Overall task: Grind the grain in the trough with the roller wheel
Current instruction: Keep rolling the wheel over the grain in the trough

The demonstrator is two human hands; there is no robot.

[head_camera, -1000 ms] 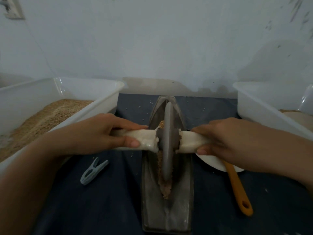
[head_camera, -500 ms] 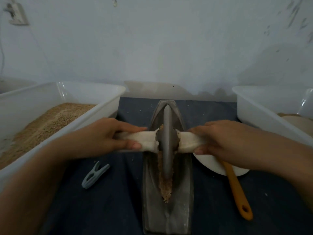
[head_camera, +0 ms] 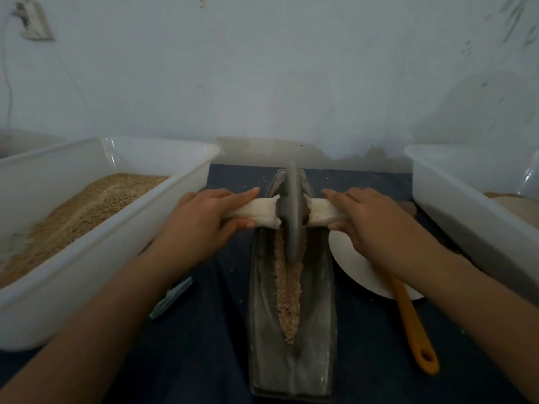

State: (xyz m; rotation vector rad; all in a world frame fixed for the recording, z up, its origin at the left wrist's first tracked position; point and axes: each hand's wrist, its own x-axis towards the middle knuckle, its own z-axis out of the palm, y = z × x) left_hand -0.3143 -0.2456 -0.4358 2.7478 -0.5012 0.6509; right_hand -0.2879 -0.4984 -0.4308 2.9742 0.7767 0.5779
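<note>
Fingers of your left hand (head_camera: 201,220) and right hand (head_camera: 369,217) curl over the cloth-wrapped handles, balancing the wheel (head_camera: 292,211) upright at frame centre, pressing grain (head_camera: 288,290) into the trough (head_camera: 262,330).

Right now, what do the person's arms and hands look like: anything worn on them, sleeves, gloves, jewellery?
Both forearms are bare as far as the frame shows: no sleeves come into view. The left hand and the right hand wear no gloves, and no rings, watch or bracelets are visible on the fingers or wrists. The nails look short and unpainted, though the light is dim.
</note>
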